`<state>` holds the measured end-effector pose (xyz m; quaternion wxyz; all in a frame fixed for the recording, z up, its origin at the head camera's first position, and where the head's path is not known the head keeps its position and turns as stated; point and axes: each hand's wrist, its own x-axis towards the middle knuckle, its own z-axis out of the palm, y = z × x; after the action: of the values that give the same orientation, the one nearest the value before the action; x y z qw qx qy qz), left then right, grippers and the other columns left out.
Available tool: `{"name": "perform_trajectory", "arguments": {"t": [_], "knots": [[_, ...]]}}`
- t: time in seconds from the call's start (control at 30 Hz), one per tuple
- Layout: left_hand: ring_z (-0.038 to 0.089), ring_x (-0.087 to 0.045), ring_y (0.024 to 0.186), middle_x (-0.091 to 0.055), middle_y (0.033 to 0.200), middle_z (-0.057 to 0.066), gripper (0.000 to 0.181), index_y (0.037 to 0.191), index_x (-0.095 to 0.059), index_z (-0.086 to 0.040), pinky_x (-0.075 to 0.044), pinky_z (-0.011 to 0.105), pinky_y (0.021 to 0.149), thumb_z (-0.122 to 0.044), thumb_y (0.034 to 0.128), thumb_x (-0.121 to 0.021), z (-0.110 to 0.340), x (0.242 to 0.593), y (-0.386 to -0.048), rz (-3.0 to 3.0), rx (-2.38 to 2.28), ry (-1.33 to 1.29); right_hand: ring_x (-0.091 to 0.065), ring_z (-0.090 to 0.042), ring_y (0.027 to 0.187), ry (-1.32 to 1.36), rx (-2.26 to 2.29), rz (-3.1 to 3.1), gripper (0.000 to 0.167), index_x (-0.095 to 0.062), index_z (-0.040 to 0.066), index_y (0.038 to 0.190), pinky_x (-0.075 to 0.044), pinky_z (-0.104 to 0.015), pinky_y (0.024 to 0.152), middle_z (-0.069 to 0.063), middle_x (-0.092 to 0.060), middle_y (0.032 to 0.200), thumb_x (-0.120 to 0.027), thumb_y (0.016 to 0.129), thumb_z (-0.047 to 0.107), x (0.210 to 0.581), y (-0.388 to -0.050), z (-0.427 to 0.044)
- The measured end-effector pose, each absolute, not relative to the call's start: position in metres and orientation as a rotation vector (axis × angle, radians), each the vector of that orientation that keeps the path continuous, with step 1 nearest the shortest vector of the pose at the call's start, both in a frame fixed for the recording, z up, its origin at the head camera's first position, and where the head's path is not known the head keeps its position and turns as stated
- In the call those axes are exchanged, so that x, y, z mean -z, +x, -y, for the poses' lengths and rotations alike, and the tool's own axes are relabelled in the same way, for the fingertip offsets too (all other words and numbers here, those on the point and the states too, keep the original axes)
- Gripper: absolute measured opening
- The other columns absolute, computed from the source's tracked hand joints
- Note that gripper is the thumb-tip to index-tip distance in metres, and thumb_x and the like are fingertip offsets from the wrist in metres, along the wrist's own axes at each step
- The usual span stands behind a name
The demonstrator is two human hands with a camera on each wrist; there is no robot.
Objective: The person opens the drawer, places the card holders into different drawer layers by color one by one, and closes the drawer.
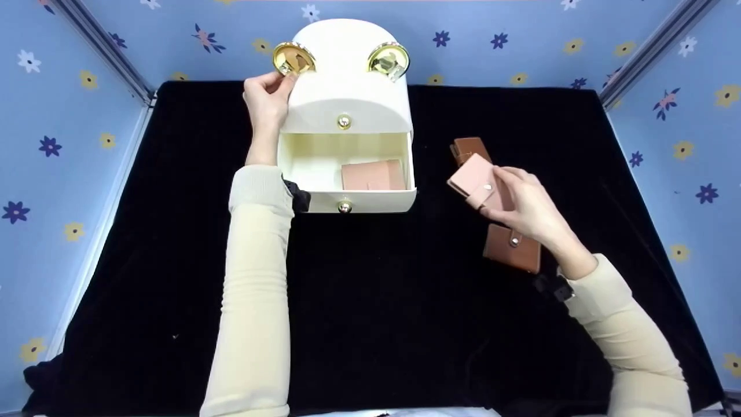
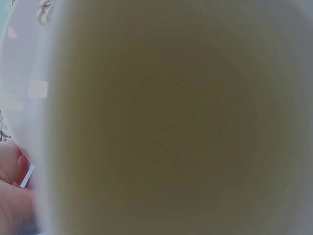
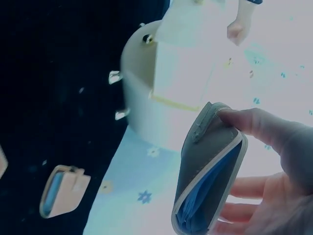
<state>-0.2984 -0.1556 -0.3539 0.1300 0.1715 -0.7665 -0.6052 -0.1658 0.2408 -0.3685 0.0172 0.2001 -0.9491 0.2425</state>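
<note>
In the head view, my right hand [image 1: 535, 208] grips a pink snap-strap wallet [image 1: 473, 175] by its right edge, above the black cloth. The right wrist view shows the wallet [image 3: 208, 171] between thumb and fingers, its page-like inside visible at one side. My left hand [image 1: 269, 104] is at the white cabinet's [image 1: 347, 87] upper left, thumb and fingertips pinching the lower edge of a round gold-rimmed ornament [image 1: 293, 58]. Below, the cabinet's lower drawer [image 1: 370, 201] is pulled out, a pink wallet [image 1: 370, 175] lying inside at its right. A pale blurred surface fills most of the left wrist view.
A brown wallet [image 1: 472, 147] lies partly behind the held one, and another brown wallet [image 1: 512, 249] lies just below it. A second round ornament [image 1: 389, 61] is on the cabinet's right. Blue flowered panels [image 1: 463, 29] border the black cloth [image 1: 376, 318].
</note>
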Motion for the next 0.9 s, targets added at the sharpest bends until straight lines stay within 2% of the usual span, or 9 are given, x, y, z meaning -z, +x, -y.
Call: {"name": "perform_trajectory", "arguments": {"t": [0.37, 0.7, 0.9], "knots": [[0.011, -0.059, 0.086, -0.066, 0.097, 0.005, 0.027, 0.102, -0.068, -0.01, -0.044, 0.019, 0.076, -0.024, 0.079, -0.068, 0.156, 0.354, -0.299, 2.223, 1.766, 0.502, -0.038, -0.038, 0.112, 0.774, -0.741, 2.953, 0.067, -0.041, -0.008, 0.127, -0.029, -0.047, 0.093, -0.023, -0.042, 0.126, -0.072, 0.072, 0.017, 0.355, -0.17, -0.211], [0.01, -0.06, 0.086, -0.066, 0.098, 0.005, 0.027, 0.103, -0.067, -0.009, -0.044, 0.018, 0.076, -0.023, 0.0794, -0.067, 0.155, 0.354, -0.299, 2.225, 1.76, 0.503, -0.035, -0.036, 0.117, 0.914, -0.743, 2.95, 0.068, -0.04, -0.004, 0.129, -0.027, -0.052, 0.094, -0.021, -0.041, 0.129, -0.071, 0.074, 0.02, 0.346, -0.175, -0.188], [0.01, -0.06, 0.085, -0.067, 0.095, 0.004, 0.027, 0.102, -0.068, -0.01, -0.044, 0.018, 0.076, -0.024, 0.0793, -0.067, 0.155, 0.354, -0.299, 2.228, 1.743, 0.494, -0.034, -0.035, 0.119, 0.996, -0.748, 2.93, 0.067, -0.041, -0.005, 0.128, -0.027, -0.046, 0.097, -0.021, -0.041, 0.129, -0.07, 0.074, 0.021, 0.346, -0.18, -0.176]]}}
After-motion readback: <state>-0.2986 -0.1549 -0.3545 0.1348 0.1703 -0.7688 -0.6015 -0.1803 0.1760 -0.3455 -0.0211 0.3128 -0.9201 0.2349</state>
